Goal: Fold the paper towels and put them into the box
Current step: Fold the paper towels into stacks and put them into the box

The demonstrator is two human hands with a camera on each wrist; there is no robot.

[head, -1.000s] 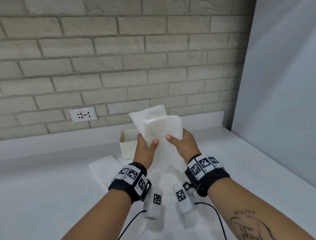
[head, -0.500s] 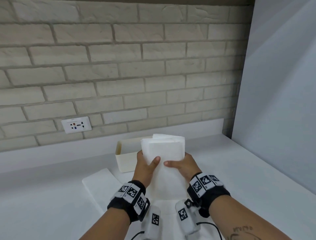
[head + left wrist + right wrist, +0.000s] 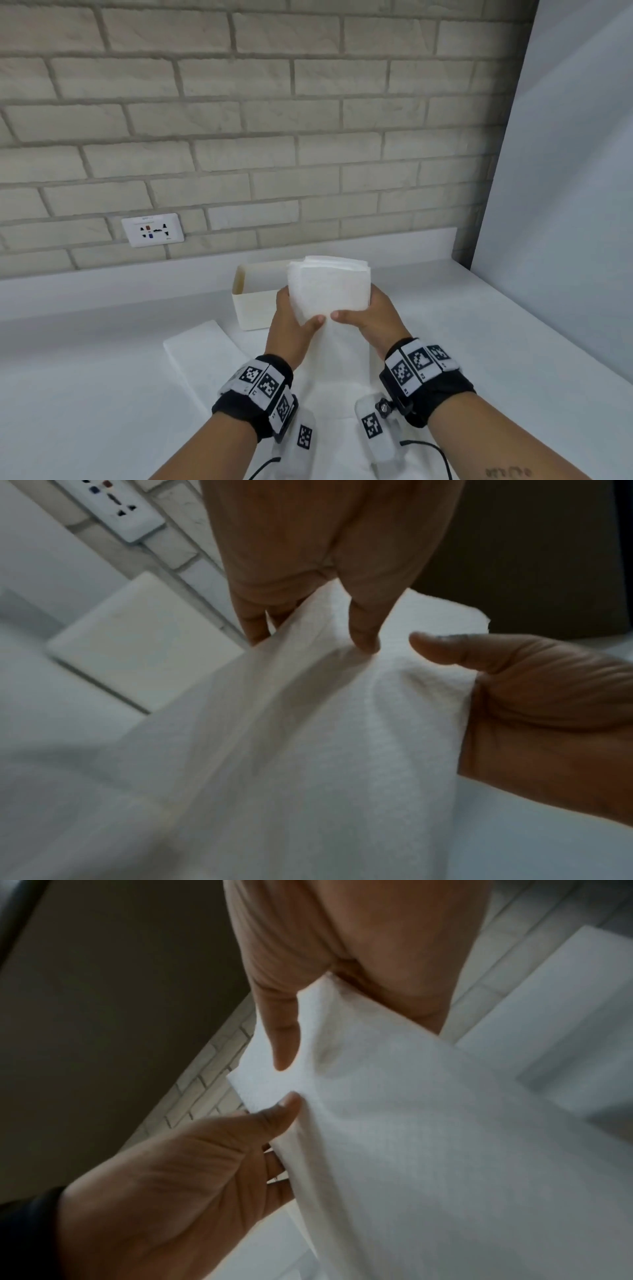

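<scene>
Folded paper towel (image 3: 330, 291), white and several layers thick, held upright above the countertop (image 3: 85, 394), just in front of the box (image 3: 251, 310) and overlapping its right part in the head view. Gripped from both sides: left hand (image 3: 291, 325) on the left edge, thumb across the front face and fingers behind; right hand (image 3: 373, 318) on the right edge, thumb likewise on the front, thumb tips almost meeting near the lower middle. Seen from the left wrist, thumb (image 3: 363, 631) pressing into the towel with fingers hidden behind it; from the right wrist, thumb (image 3: 284, 1047) on the sheet, fingers wrapped behind. Long unfolded tail of the same towel hanging down from the grip to the countertop between the forearms. Cream open-topped box near the back edge of the countertop, below the brick wall (image 3: 239, 137). Second flat paper towel (image 3: 202, 356) lying on the countertop left of the hands, near the box. White wall socket (image 3: 152, 230) set in the brick wall, above the back edge to the left.
</scene>
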